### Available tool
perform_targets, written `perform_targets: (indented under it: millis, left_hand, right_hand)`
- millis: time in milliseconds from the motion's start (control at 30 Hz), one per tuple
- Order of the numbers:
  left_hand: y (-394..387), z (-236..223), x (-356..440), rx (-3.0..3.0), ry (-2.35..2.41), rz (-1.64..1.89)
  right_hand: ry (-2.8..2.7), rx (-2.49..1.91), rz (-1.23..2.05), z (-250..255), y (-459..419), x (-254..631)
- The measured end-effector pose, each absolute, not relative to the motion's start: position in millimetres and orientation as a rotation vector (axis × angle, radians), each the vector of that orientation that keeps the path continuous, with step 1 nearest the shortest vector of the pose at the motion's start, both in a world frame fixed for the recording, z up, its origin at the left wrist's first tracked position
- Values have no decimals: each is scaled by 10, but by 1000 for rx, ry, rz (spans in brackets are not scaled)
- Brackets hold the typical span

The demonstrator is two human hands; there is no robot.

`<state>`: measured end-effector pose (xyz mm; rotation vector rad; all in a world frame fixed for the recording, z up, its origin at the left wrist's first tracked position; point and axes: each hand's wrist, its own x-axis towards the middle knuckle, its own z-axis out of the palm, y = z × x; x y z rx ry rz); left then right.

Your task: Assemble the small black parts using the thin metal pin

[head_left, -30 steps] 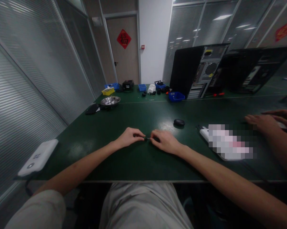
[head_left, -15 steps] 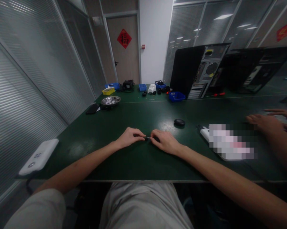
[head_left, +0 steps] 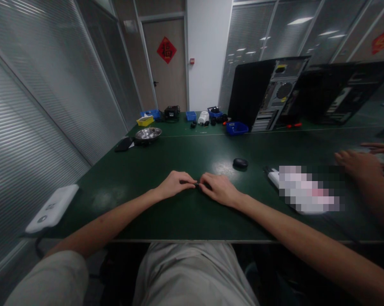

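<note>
My left hand (head_left: pixel 177 183) rests over the green table (head_left: pixel 166 221), its thumb and fingertips pinched on a small black piece (head_left: pixel 197 185). Opposite it, my right hand (head_left: pixel 220 189) is closed in a pinch, fingertips right up against that piece. What the right fingers grip is mostly covered; its kind is too small to make out. Both hands nearly meet at the fingertips. Beyond my right hand lies a smooth black oval object (head_left: pixel 240 163), apart from it.
A white power bank (head_left: pixel 53 209) lies at the left edge, and a partly blurred white device (head_left: pixel 306 208) at right. Another person's hand (head_left: pixel 357 163) is farther right. At the back stand a metal bowl (head_left: pixel 149 134), a blue bin (head_left: pixel 237 128) and a black computer tower (head_left: pixel 252 95).
The fingertips of my two hands have come slightly closer together, and the thin light bit between them has narrowed. The other person's hand has shifted a little to the right.
</note>
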<state>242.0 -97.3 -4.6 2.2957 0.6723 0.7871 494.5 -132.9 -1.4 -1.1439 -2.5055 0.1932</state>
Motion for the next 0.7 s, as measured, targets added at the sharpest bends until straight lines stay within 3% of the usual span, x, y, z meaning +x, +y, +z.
perform_targets:
  millis: [333,700]
  left_hand:
    - [-994,-71,2466,2193,688,847]
    - [-1000,31,2391,2608,714,618]
  right_hand:
    - [-2466,-1141,284,12,-1325,4936]
    - [-2444,-1204,279,47,-1284,5001]
